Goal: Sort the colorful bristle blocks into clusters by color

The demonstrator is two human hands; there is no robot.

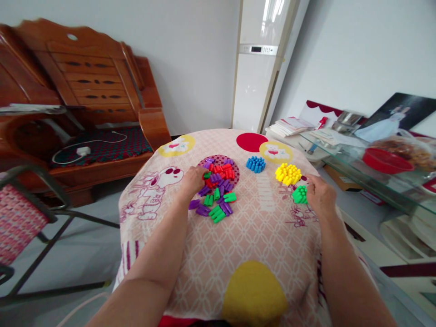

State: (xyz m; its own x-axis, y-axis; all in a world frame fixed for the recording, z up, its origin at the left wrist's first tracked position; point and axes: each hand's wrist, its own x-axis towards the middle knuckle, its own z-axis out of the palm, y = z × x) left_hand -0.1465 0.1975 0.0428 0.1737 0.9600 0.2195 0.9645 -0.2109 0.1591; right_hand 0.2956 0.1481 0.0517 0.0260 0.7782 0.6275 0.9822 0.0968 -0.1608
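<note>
My left hand [195,180] is at the left edge of a loose pile of small plastic peg-like pieces. Its fingertips close on a green piece [207,174]. Purple pieces [203,210], red pieces [225,171] and more green pieces [217,213] lie scattered in this pile. On the right, my right hand [320,195] is beside a tight upright bunch of green pieces [299,194], its fingers partly bent and apart, nothing visible in them. Behind that bunch stands a larger cluster of yellow pieces [288,174]. A cluster of blue pieces [255,164] stands farther left.
A patterned cloth [238,245] covers the round table. To the right, a glass-topped stand [354,159] holds a red bowl [386,161], papers and a framed picture. A wooden bench [91,86] and a folding chair [23,218] are at the left; a tall white cabinet-like unit [255,86] stands behind.
</note>
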